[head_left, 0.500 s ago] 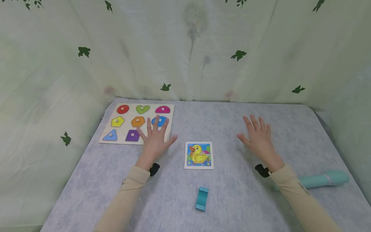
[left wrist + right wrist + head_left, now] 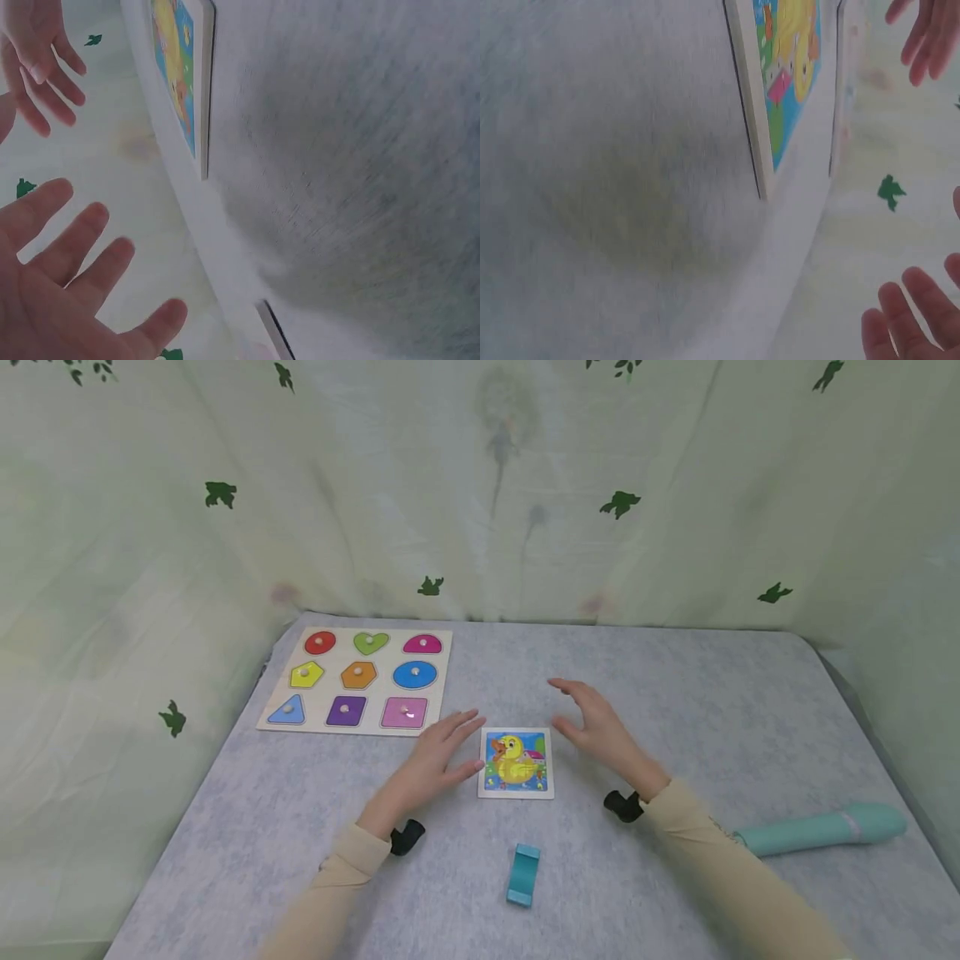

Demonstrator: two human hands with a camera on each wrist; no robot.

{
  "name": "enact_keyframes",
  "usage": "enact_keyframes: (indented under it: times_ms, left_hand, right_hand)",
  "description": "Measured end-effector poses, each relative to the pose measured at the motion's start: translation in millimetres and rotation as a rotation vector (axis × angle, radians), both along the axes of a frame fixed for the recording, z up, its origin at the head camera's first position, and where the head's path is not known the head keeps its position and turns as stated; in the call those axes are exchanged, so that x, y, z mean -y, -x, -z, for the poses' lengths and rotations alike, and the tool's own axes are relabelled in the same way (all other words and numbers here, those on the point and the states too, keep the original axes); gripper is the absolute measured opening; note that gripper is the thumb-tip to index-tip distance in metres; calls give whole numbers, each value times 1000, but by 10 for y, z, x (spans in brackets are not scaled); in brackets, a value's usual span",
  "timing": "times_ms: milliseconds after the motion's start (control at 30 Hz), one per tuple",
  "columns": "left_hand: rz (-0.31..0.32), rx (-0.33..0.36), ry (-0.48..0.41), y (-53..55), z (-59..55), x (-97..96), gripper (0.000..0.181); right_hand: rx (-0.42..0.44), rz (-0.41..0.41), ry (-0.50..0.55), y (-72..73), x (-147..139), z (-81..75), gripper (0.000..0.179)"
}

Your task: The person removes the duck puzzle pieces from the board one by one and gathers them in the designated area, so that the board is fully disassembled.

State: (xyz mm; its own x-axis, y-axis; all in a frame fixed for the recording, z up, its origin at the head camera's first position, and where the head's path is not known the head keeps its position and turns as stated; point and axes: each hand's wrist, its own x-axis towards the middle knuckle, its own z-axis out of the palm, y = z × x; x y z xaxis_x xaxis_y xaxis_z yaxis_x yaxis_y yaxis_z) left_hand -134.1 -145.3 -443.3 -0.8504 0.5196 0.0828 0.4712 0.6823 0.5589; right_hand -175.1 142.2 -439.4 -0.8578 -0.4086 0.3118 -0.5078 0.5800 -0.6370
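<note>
A small square duck puzzle [image 2: 516, 762] with a white frame lies flat in the middle of the table. My left hand [image 2: 427, 767] hovers at its left side, fingers spread, with the thumb tip overlapping the frame edge in the head view. On the other side, my right hand [image 2: 606, 732] is held above the table, its fingers loosely bent and pointing inward, apart from the puzzle. Both wrist views show the puzzle [image 2: 201, 90] below the raised hands, and neither palm holds anything.
At the back left lies a wooden shape board [image 2: 386, 681] with colourful knobbed pieces. A teal curved block [image 2: 522, 875] sits in front of the puzzle. To the right, a turquoise cylindrical object [image 2: 821, 829] lies partly behind the right sleeve. A curtain [image 2: 555, 552] borders the table's back.
Both hands have moved inward toward the duck puzzle from wider, spread positions. The left hand has come off the shape board's area, uncovering its pink rectangle.
</note>
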Motion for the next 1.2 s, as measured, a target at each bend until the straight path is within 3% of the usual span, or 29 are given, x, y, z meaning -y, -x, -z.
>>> enact_keyframes:
  times_ms: [200,500,733,967,1200]
  left_hand:
    - [70,150,-49,-143,89,-36,54]
    - [130,153,60,-231,154,-87,50]
    - [140,115,86,-276,232,-101,52]
    - [125,88,86,-319,238,-134,52]
    - [109,81,103,-329,233,-156,52]
  right_hand:
    - [159,-115,104,39,282,200,47]
    - [347,-191,40,81,542,274,39]
    - [319,-185,-56,115,672,287,28]
    - [275,-129,-177,77,791,275,26]
    - [259,-127,-168,48,832,269,29]
